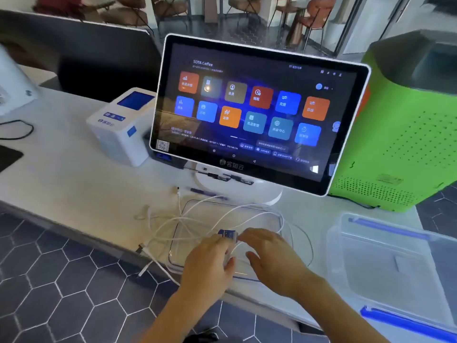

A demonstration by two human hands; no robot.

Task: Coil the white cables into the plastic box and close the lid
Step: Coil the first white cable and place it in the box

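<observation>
Several white cables lie tangled across a shallow clear plastic piece with a dark rim, on the counter in front of me. Loose ends trail left, and one plug hangs past the counter edge. My left hand is curled around a bunch of white cable that carries a small blue tag. My right hand hovers palm down just right of it, fingers spread towards the tag and over the cable loops. A second, larger clear plastic piece with blue clips sits at the right. I cannot tell which piece is the box and which the lid.
A touchscreen terminal on a white stand rises right behind the cables. A white receipt printer stands to its left and a green perforated case to its right. A dark pen lies by the stand. The counter edge runs diagonally, with hexagon floor tiles below.
</observation>
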